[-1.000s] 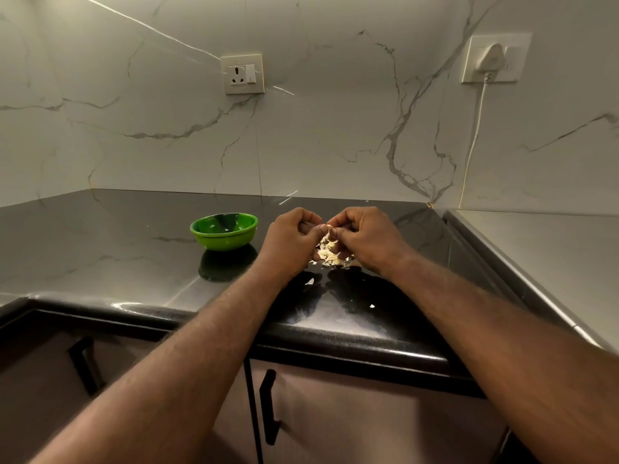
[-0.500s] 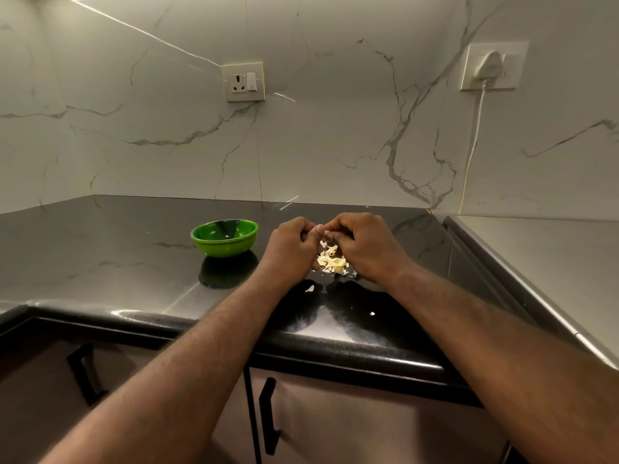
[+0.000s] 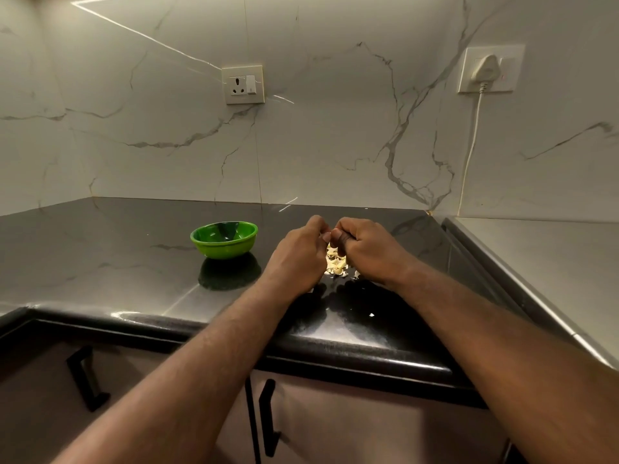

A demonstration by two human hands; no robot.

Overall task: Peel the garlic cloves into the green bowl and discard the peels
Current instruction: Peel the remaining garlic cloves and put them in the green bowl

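On the black table, a little right of the middle: left hand and right hand, held just over the surface, backs up, fingertips met. Both curled tight, pinching a small pale clove between thumbs and forefingers. Clove mostly hidden by the fingers, only a sliver showing. Forearms reaching in from the near edge, bare.

Directly beneath the fingertips, between the two hands, a heap of peels lying on the table, pale and papery. One loose scrap nearer the near edge, apart from the heap.

Left of the hands, near the left hand but not touching: the green bowl, upright, with its dark reflection on the table in front. Inside in shadow, contents impossible to tell.

On the far marble wall, a socket above the bowl. Farther right, a plug with a white cord hanging down toward the far right corner. At the right, a grey steel surface beside the table. Below the near edge, cabinet doors with black handles.
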